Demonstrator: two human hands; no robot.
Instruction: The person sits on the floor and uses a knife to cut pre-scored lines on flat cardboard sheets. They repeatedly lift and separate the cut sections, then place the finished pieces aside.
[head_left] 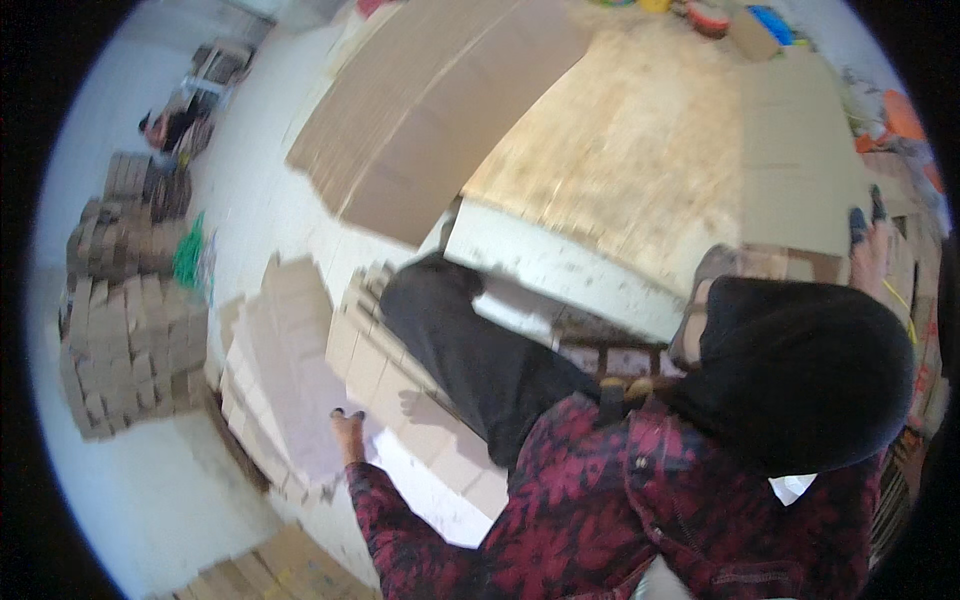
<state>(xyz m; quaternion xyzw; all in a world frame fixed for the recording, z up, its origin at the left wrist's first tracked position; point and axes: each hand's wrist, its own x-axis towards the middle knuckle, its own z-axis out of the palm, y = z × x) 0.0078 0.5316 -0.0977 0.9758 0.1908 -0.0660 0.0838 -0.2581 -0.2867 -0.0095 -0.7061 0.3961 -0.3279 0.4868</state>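
My left hand (348, 437) reaches out to the left over a leaning stack of flat cardboard pieces (290, 350). Its dark-tipped fingers are a little apart, and nothing shows between them. Far to the right, beyond my bent knee, my right hand (871, 245) has its dark-tipped fingers stretched out. It is nearest to a flat cardboard sheet (798, 150) at the right end of a low wooden board (630, 130). A thick pile of cardboard sheets (430, 110) lies slanted across the board's left side. My right forearm is hidden.
More cardboard pieces (415, 430) stand in a row beside my left leg. Bundled cardboard stacks (130, 340) line the left wall, with green string (190, 252) next to them. Another stack (275, 570) lies at the lower left. Orange items (900, 118) lie at the far right.
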